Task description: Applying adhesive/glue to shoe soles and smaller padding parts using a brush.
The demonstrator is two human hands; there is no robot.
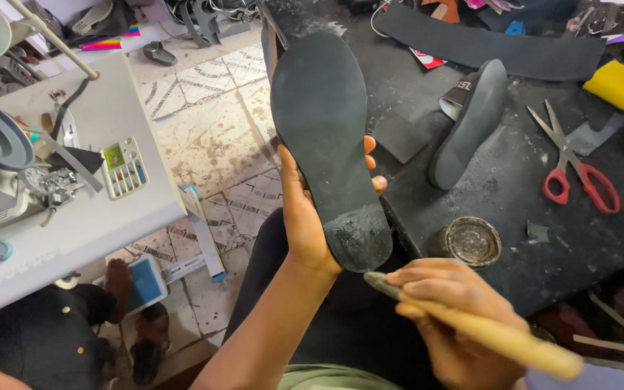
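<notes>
Left hand (305, 217) grips a dark shoe sole (328, 141); right hand (449, 318) is closed on a wooden-handled brush (471, 325); black, littered bench (514, 209) carries red scissors (575, 170); stained tiled floor (211, 130) lies below.

The left hand (305, 217) is raised on an upright forearm, palm and fingers closed in a grip; the right hand (449, 318) sits lower, fingers curled in a pinching hold, wrist angled inward
</notes>
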